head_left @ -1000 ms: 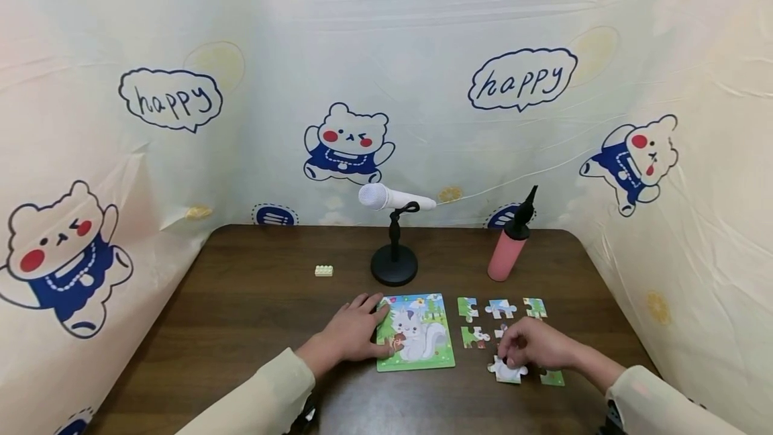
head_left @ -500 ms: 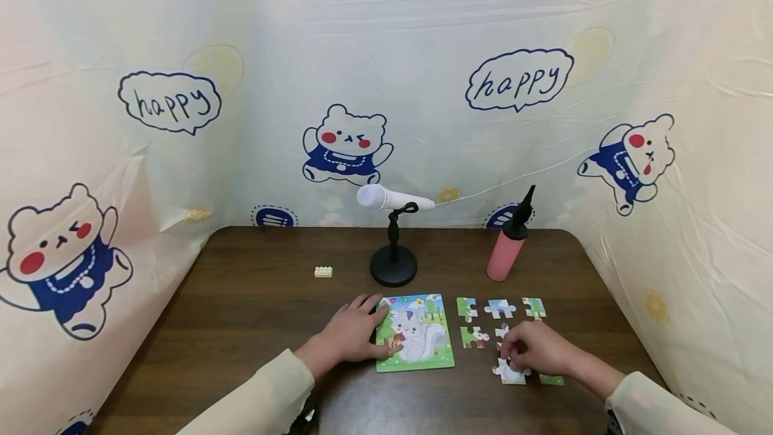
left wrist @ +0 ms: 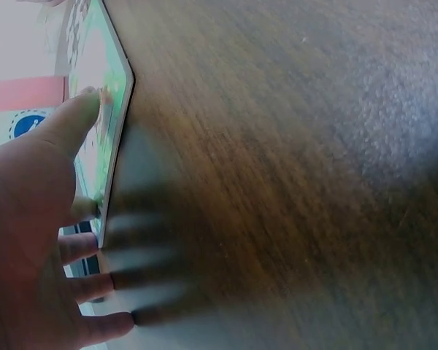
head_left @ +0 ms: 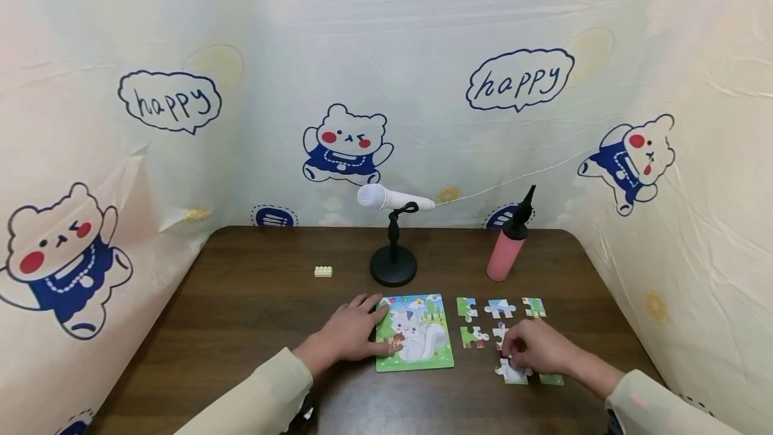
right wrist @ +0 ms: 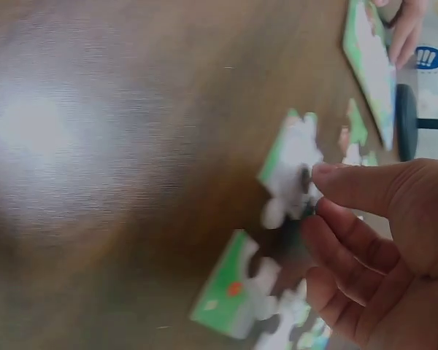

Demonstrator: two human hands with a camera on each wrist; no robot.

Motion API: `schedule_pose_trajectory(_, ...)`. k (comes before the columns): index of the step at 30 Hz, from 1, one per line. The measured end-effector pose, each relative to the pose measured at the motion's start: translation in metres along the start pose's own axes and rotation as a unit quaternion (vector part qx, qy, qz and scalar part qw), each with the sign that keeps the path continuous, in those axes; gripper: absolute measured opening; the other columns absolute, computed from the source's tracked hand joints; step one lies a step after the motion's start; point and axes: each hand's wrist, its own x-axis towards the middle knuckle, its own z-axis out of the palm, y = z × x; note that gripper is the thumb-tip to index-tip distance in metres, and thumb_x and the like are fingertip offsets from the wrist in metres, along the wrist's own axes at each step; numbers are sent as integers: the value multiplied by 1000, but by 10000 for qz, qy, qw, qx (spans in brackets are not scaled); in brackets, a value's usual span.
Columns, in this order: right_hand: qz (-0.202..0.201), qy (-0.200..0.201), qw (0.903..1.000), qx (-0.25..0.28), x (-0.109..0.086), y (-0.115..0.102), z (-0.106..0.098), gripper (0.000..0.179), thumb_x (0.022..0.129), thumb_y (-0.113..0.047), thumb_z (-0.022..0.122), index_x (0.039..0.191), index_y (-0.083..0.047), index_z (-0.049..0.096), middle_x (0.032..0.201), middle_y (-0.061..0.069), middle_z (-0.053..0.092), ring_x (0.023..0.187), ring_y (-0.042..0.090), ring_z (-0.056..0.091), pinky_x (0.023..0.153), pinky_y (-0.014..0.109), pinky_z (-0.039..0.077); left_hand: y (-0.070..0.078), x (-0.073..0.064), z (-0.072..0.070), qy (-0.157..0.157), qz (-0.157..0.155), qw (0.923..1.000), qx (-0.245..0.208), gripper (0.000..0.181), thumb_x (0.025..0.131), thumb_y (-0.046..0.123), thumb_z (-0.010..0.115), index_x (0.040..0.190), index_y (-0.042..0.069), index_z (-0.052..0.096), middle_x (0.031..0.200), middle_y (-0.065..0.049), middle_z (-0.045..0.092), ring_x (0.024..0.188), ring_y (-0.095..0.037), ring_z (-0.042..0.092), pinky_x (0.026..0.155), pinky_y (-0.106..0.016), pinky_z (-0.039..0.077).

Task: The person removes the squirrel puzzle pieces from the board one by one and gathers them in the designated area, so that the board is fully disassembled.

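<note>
My left hand (head_left: pixel 352 330) rests with spread fingers on the left edge of a puzzle board (head_left: pixel 423 337) showing a white squirrel. In the left wrist view, the thumb (left wrist: pixel 77 120) lies on the board's face and other fingertips touch its edge and the table. To the right, my right hand (head_left: pixel 539 346) pinches a mostly white jigsaw piece (head_left: pixel 513 373) by its edge between thumb and fingers. The right wrist view shows that piece (right wrist: pixel 290 157) slightly tilted, next to a green-edged jigsaw piece (right wrist: pixel 230 295). Part of the loose pieces is hidden under the right hand.
Several loose jigsaw pieces lie in rows right of the board, among them a blue piece (head_left: pixel 500 308). Behind stand a white microphone (head_left: pixel 395 199) on a black stand (head_left: pixel 394 266) and a pink pump bottle (head_left: pixel 506 257). A cream toy brick (head_left: pixel 323 272) sits farther left.
The white jigsaw piece has slid a little to the right with my right hand, toward the green piece beside it. My left hand and the board have stayed put.
</note>
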Motion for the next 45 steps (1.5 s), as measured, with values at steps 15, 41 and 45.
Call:
schedule_pose_trajectory(15, -513, 104, 9981, -321, 83, -71, 18, 19, 89, -16, 81, 106, -11, 76, 82, -5, 62, 72, 11, 56, 65, 26, 47, -27, 3, -10, 127, 42, 9960, -889, 75, 91, 62, 67, 151, 20, 53, 160, -11, 42, 147, -36, 39, 116, -62, 33)
schedule_pose_trajectory(41, -630, 51, 9942, -876, 139, -122, 83, 32, 81, -29, 87, 109, -15, 79, 92, -7, 62, 78, 5, 50, 70, 24, 46, -31, -11, 5, -39, -62, 9980, -632, 120, 71, 84, 71, 164, 22, 28, 170, -15, 20, 157, -43, 15, 119, -70, 16)
schedule_pose_trajectory(45, -648, 84, 9934, -941, 138, -123, 84, 31, 81, -27, 87, 109, -16, 79, 93, -6, 61, 78, 4, 50, 70, 24, 46, -30, -12, 5, -17, -38, 9978, -664, 120, 71, 81, 73, 164, 20, 29, 170, -16, 21, 156, -43, 16, 118, -71, 17)
